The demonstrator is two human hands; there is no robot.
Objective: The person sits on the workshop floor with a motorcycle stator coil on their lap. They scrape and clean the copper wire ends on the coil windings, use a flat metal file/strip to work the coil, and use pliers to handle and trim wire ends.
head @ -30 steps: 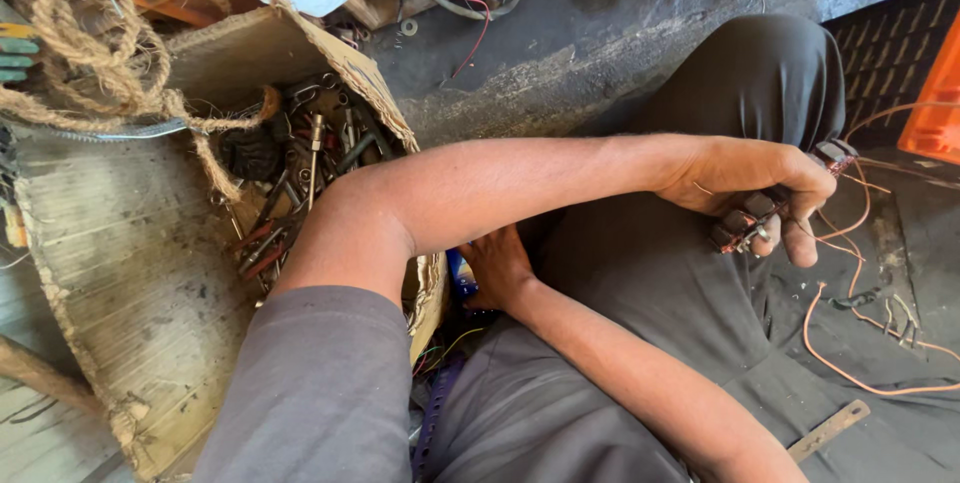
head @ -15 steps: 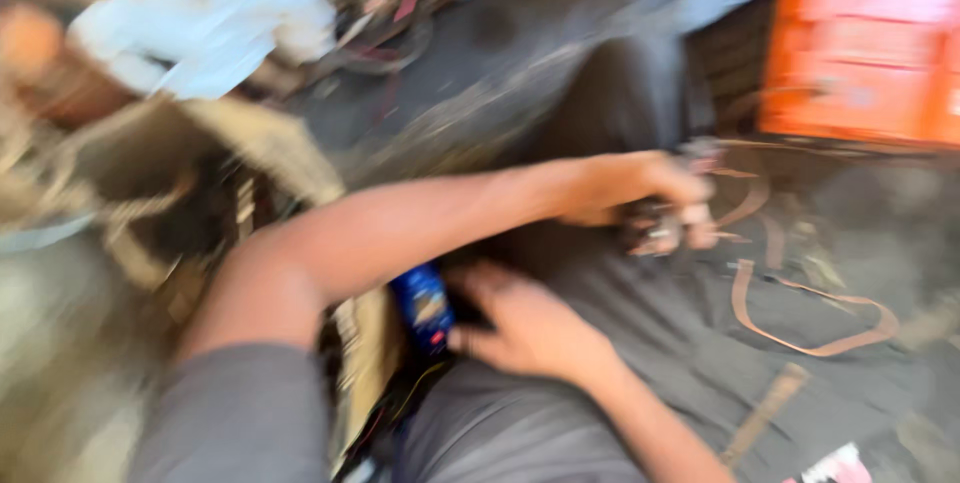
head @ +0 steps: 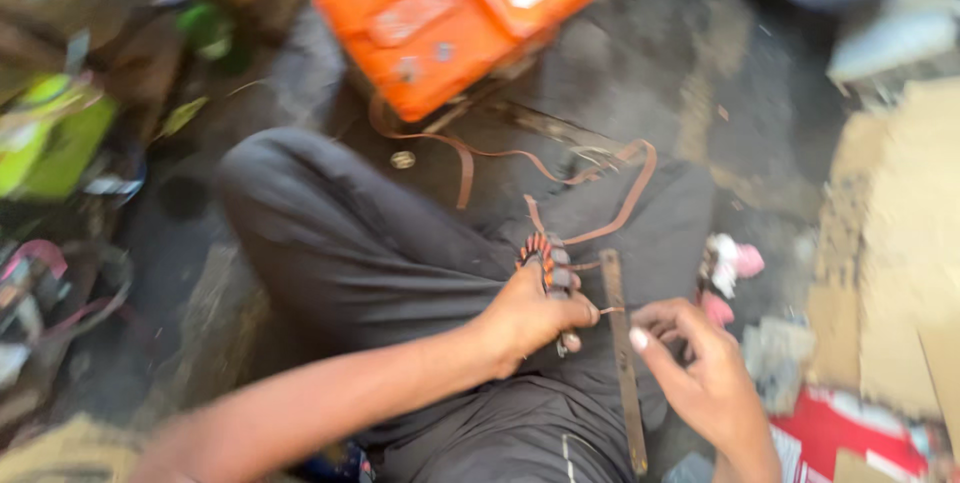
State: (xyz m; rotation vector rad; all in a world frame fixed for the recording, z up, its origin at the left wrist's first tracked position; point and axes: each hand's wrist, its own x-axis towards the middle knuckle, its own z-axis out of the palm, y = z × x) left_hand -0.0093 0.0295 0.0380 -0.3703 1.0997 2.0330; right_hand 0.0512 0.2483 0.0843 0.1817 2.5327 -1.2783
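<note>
My left hand [head: 530,315] reaches across my lap in dark trousers [head: 380,253] and grips a small wound coil [head: 546,255] with orange and dark turns. Copper-coloured flat strips [head: 610,198] trail from the coil over my knee toward the floor. My right hand [head: 700,373] hovers just right of the coil with its fingers loosely curled and apart, and nothing shows in it. A long thin flat bar [head: 622,363] lies on my lap between the two hands. The frame is blurred.
An orange box [head: 450,13] sits on the dark floor beyond my knee. Green and yellow clutter [head: 50,133] lies at the left. Brown cardboard [head: 900,243] stands at the right, with red printed packaging [head: 850,438] and pink-white scraps [head: 730,263] near it.
The view has swung right, away from the basket of parts toward the orange box. My right hand has come from near my waist to beside the coil in my left hand.
</note>
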